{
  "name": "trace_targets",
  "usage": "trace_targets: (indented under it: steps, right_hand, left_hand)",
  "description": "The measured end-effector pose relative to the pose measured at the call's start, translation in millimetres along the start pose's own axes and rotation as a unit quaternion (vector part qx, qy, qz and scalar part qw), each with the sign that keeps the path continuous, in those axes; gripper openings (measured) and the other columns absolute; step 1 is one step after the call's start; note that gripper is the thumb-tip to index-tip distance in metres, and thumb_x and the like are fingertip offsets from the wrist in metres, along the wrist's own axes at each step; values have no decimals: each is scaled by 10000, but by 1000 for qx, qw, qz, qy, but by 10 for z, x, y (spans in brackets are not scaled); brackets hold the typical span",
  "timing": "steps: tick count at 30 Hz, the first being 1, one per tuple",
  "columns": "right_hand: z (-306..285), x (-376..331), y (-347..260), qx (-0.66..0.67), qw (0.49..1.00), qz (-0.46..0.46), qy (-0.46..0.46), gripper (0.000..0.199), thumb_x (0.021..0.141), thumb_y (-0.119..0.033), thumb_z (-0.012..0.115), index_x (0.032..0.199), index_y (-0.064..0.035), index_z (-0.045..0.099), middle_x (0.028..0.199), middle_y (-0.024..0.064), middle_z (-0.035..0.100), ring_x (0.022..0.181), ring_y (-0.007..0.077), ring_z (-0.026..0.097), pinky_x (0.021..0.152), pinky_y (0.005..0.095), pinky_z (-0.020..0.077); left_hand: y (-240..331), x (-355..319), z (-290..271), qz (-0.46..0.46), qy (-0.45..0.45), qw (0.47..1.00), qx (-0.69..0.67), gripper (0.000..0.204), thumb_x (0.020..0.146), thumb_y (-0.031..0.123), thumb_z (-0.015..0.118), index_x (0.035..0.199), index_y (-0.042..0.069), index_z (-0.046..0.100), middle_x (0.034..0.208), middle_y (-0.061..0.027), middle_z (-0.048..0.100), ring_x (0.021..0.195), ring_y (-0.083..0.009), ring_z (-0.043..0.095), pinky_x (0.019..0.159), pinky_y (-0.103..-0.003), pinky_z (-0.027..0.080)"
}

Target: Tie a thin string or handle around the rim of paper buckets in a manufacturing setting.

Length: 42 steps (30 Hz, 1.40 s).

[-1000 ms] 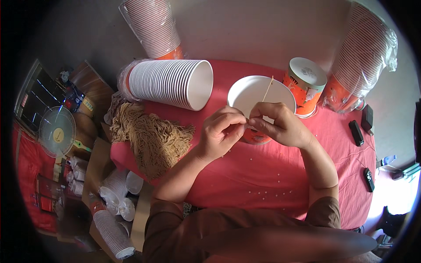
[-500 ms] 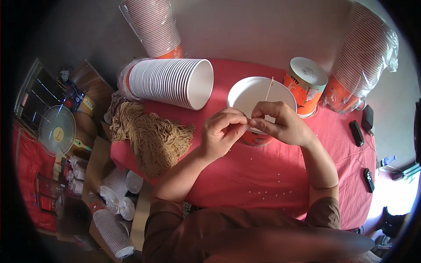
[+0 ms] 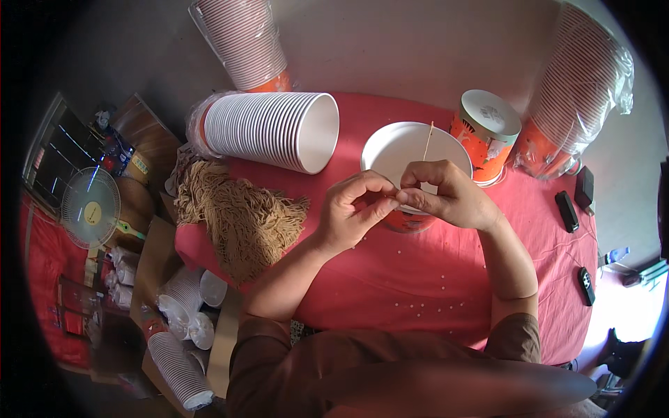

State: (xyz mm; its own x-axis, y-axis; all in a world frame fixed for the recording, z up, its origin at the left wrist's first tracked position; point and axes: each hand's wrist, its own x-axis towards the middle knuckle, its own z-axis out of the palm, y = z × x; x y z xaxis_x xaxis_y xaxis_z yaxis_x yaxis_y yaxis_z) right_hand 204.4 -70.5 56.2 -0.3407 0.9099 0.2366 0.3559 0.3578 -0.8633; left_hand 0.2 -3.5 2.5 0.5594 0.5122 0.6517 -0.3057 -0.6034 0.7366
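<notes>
Over the near rim of a white-lined paper bucket (image 3: pixel 382 150) with an orange printed outside, my two hands meet fingertip to fingertip. A thin tan cord (image 3: pixel 428 141) runs straight from the bucket's far rim down behind my right hand (image 3: pixel 453 197), whose thumb and forefinger are pinched on it. My left hand (image 3: pixel 355 209) is pinched too, its thumb and forefinger touching the right fingertips; what lies between them is too small to make out. Left of my left forearm, a heap of tan cords (image 3: pixel 240 219) hangs over the table edge.
A nested stack of white buckets (image 3: pixel 261 129) lies behind the cords. At the right stand an upturned orange bucket (image 3: pixel 481 150) and a plastic-wrapped stack (image 3: pixel 575 90). Small white bits (image 3: pixel 442 305) dot the red tablecloth (image 3: pixel 390 279). Black devices (image 3: pixel 566 212) lie at the right edge.
My fingertips have shifted very slightly while staying pinched together. The cord's visible stretch leans a little less. The bucket stays in place.
</notes>
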Motion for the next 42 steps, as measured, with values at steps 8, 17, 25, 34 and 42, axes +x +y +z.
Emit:
trace_targets:
  steps: [8, 17, 25, 34, 42]
  right_hand:
    - [15, 3, 16, -9, 1000, -16, 12, 246, 931, -227, 705, 855, -8, 623, 749, 4, 609, 734, 92, 552, 657, 264, 455]
    - [48, 29, 61, -56, 992, -77, 78, 175, 917, -164, 695, 937, -14, 607, 906, 55, 641, 864, 163, 592, 788, 328, 467]
    - [118, 58, 44, -123, 974, -171, 87, 187, 820, -74, 727, 959, -26, 612, 944, 118, 673, 985, 328, 625, 835, 418, 511]
    - [169, 40, 55, -107, 971, -178, 119, 178, 806, -14, 716, 949, -34, 613, 908, 106, 685, 909, 309, 658, 822, 410, 514]
    - [178, 52, 68, -129, 965, -189, 130, 194, 788, -12, 729, 941, -40, 613, 872, 93, 685, 891, 304, 660, 846, 413, 505]
  left_hand:
    - [62, -26, 42, -60, 2, 996, -66, 102, 908, 50, 669, 970, 2, 604, 910, -24, 607, 782, -61, 565, 699, -212, 472]
    - [58, -34, -7, -140, 12, 982, -124, 110, 930, 73, 640, 1006, 13, 588, 886, 14, 608, 814, -33, 556, 693, -194, 473]
    - [91, 11, -32, -181, 49, 970, -155, 114, 930, 101, 637, 997, 9, 626, 900, 20, 627, 801, -24, 550, 725, -188, 460]
    - [121, 14, -62, -202, 29, 964, -169, 119, 930, 102, 646, 990, 0, 636, 874, 18, 631, 795, -29, 553, 705, -190, 457]
    - [149, 37, -74, -241, 36, 950, -194, 145, 943, 144, 620, 975, 3, 635, 778, 22, 585, 620, -23, 449, 542, -188, 350]
